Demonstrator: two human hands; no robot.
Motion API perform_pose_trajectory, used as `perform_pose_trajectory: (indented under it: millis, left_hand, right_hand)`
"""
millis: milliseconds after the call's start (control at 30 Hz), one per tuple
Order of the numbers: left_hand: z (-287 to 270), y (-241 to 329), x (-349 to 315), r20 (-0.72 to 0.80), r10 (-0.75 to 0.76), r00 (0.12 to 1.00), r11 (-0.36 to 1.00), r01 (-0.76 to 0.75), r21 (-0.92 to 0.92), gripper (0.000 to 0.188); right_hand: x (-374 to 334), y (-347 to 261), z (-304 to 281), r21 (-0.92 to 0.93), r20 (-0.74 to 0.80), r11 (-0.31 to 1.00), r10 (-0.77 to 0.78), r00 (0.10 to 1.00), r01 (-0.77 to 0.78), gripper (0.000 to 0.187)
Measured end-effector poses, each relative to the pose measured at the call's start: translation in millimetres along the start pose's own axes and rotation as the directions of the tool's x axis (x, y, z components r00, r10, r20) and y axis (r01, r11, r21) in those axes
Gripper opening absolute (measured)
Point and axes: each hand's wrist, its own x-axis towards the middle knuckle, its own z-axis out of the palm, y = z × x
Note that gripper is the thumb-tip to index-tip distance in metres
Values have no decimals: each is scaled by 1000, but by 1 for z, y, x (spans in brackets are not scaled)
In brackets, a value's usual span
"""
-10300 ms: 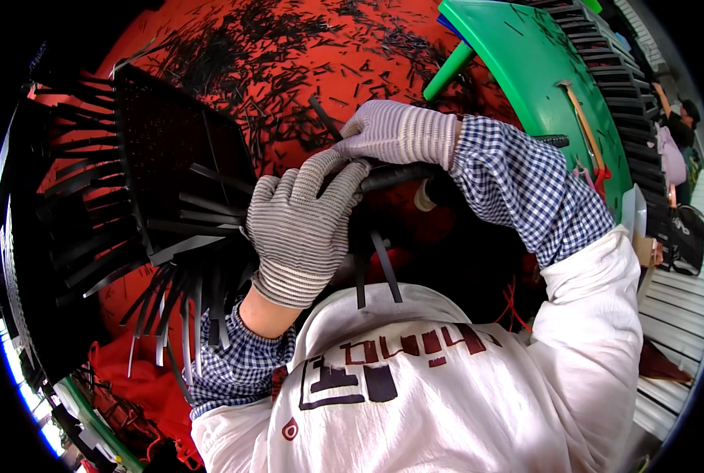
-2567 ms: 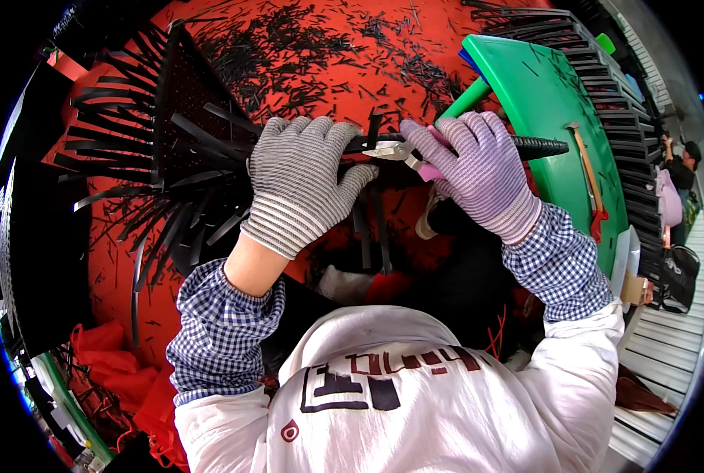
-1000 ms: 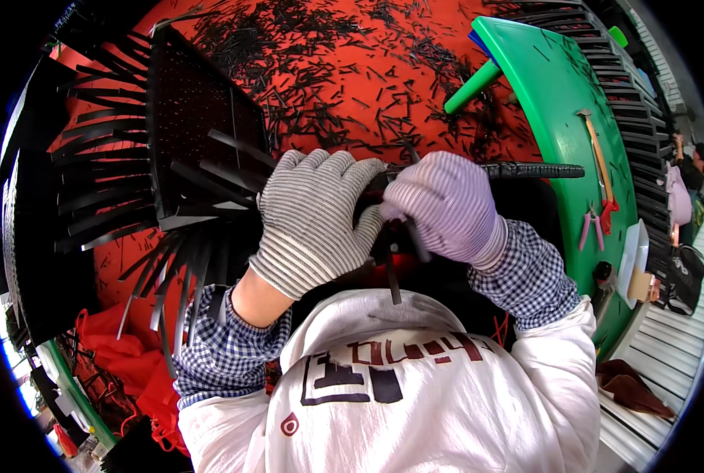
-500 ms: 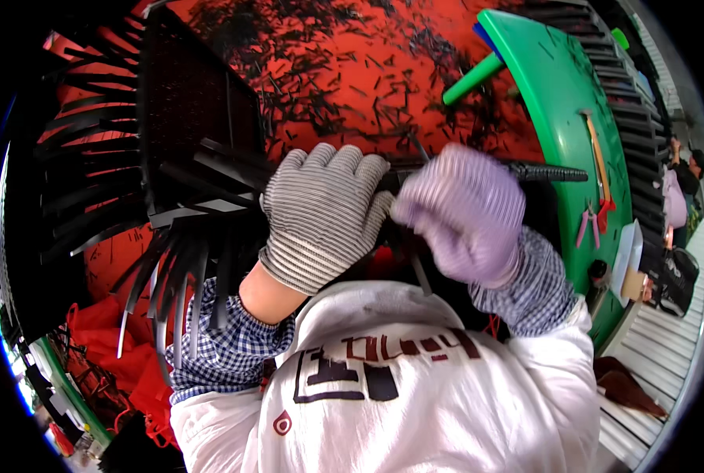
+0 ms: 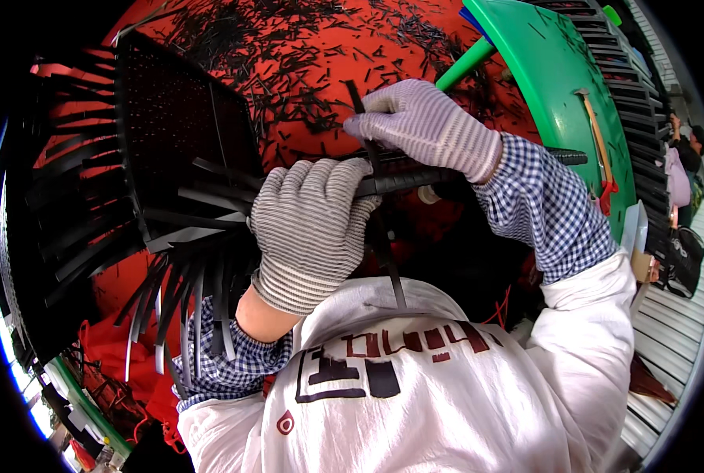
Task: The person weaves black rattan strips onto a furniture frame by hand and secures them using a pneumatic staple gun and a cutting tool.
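Note:
My left hand (image 5: 312, 232), in a grey striped knit glove, is closed around a narrow black wrapped band (image 5: 407, 181) that runs out to the right. Above that band, my right hand (image 5: 435, 130), in a pale purple striped glove, pinches a flat black strip (image 5: 352, 96) between thumb and fingers. The strip's upper end sticks up beyond the fingertips. Below the band hangs a strip end (image 5: 390, 268) toward my white top. To the left stands a large black woven panel (image 5: 182, 118) with many loose strips (image 5: 91, 146) fanning from its edge.
Black cut scraps (image 5: 312, 59) litter the red floor. At the right, a green table (image 5: 557, 87) carries a hammer (image 5: 596, 142). A row of black strips (image 5: 620, 87) lies behind it. Another person (image 5: 687, 150) is at the far right. Red cloth (image 5: 123, 347) lies lower left.
My right hand has moved up and left from beside the band and now shows a strip pulled upward. The left hand stays closed, shifted slightly down and left; the woven panel shifted a little left.

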Motion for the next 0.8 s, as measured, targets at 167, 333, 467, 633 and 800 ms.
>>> perform_pose_trajectory:
  millis: [167,333,467,633,800]
  left_hand:
    - [-2,4,4,19,-11,1000,995,13,-96,40]
    - [0,3,5,94,36,995,999,-35,-8,40]
    - [4,-1,10,76,104,992,994,-107,32,39]
    - [0,11,26,208,-43,977,997,54,-49,28]
    - [-4,10,50,649,-161,744,858,430,-280,25]
  right_hand:
    - [12,10,9,-133,181,991,51,982,-27,40]
    - [3,0,8,-211,10,978,0,1000,2,32]
    - [-23,5,20,-324,-565,865,-502,655,384,15]
    - [-72,32,36,-539,-405,607,-795,452,584,30]
    - [-87,65,45,-642,-320,529,-842,434,555,31]
